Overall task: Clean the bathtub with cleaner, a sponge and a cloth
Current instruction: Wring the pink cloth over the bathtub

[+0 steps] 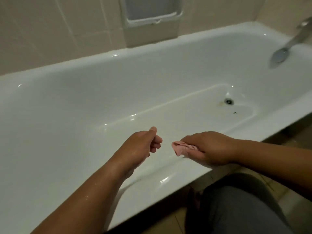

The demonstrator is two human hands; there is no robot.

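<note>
The white bathtub (pixel 84 102) fills the view, its near rim running from lower left to the right. My right hand (pixel 211 147) grips a bunched pink cloth (pixel 181 148) just above the near rim. My left hand (pixel 143 144) hovers over the inside of the tub, a short gap left of the cloth, with its fingers curled and nothing in it. Wet drops show on my left forearm. No sponge or cleaner bottle is in view.
The drain (pixel 229 101) sits at the tub's right end, with a brownish stain and a small dark speck near it. A metal spout (pixel 290 44) hangs over the far right end. Beige tiled wall (pixel 50 31) with a white hatch (pixel 152 12) stands behind. My knee (pixel 236 208) is below the rim.
</note>
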